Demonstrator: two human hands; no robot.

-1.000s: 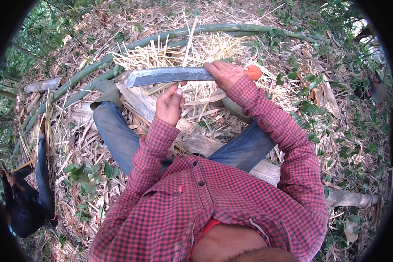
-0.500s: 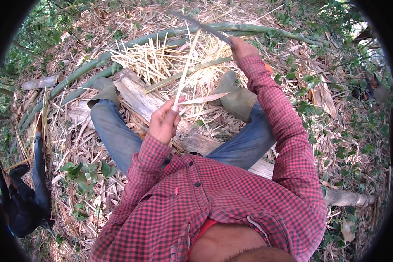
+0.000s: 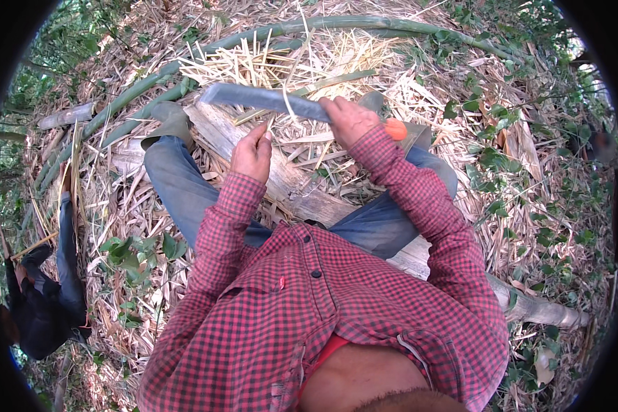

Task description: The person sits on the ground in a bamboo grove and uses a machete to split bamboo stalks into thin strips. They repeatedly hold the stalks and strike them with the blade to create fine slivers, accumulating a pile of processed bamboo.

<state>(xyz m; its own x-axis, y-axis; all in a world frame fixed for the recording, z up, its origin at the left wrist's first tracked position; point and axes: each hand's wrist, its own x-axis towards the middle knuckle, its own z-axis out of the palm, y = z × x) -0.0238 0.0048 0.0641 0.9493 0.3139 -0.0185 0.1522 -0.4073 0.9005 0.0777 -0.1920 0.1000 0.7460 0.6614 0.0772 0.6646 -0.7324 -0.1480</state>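
Head view: right fingers [image 3: 334, 108] curled round the machete [image 3: 254, 97]; bodyward of it, left fingers [image 3: 257, 134] pinched a pale strip [image 3: 270, 122], apparently steadying it.

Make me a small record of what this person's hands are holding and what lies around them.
Left hand: pinching what looks like the end of a pale strip, mostly hidden
Right hand: closed around the machete, its orange handle showing behind the hand
Machete angle: blade pointing left, just beyond the left hand
Beyond the hands: heap of pale strips, long green pole
Between the legs: weathered log
Far left: another person, dark top
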